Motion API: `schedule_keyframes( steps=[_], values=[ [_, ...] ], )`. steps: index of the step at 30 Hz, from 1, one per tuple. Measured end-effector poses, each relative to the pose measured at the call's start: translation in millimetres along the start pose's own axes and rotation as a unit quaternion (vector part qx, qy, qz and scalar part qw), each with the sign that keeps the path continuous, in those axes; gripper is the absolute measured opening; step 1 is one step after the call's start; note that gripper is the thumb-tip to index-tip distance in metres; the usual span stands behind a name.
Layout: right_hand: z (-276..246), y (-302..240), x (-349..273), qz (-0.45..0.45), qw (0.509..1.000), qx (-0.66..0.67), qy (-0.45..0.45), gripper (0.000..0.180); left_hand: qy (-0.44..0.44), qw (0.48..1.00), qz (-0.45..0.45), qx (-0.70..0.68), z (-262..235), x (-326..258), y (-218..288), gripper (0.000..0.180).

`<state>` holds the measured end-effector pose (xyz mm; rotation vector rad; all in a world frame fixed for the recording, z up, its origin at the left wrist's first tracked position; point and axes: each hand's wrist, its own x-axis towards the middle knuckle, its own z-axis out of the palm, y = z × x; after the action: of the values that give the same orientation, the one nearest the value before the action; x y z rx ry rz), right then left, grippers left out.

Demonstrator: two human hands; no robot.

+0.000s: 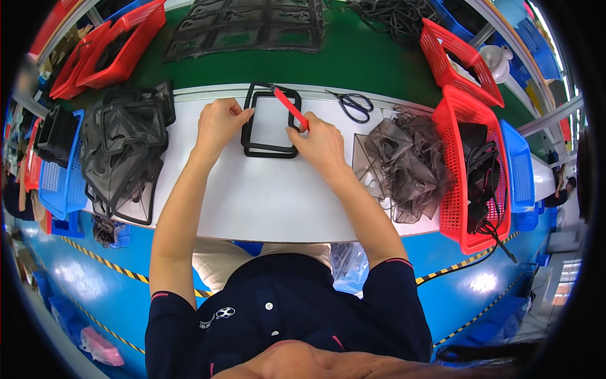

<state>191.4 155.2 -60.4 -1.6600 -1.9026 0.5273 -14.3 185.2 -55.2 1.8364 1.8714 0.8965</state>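
Two black rectangular frames with rounded corners lie overlapping on the white tabletop in front of me, slightly out of line with each other. My left hand is closed at their left side, thumb and forefinger pinching the edge. My right hand grips a slim red-handled tool, which slants up and left. Its dark tip meets the top edge of the frames; what kind of tip it is, I cannot make out. The right thumb rests by the frames' right side.
Black scissors lie at right, beside a heap of crumpled dark mesh scraps. A red basket holds black parts and cables. More black mesh frames are piled at left. Beyond, a green surface carries a dark frame sheet.
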Motion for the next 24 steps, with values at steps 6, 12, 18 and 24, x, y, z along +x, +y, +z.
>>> schedule_keyframes(
  steps=[6,12,18,24],
  values=[
    [10.8,9.7,-5.4,-0.014,1.000,-0.015,-0.016,0.027,-0.035,0.998,-0.025,0.036,12.0,-8.6,-9.9,0.031],
    [16.2,12.5,-2.6,-0.038,0.997,-0.065,-0.006,0.030,-0.019,0.999,-0.005,0.031,12.2,-15.1,-17.9,0.036],
    [-10.5,28.1,5.7,0.043,0.990,0.133,0.016,0.036,0.147,0.965,0.141,0.165,-68.0,-41.5,-14.6,0.024],
    [-25.5,25.6,10.6,0.092,0.882,0.457,-0.063,0.033,0.012,0.909,0.093,0.406,-147.7,-55.9,-54.5,0.028]
  ],
)
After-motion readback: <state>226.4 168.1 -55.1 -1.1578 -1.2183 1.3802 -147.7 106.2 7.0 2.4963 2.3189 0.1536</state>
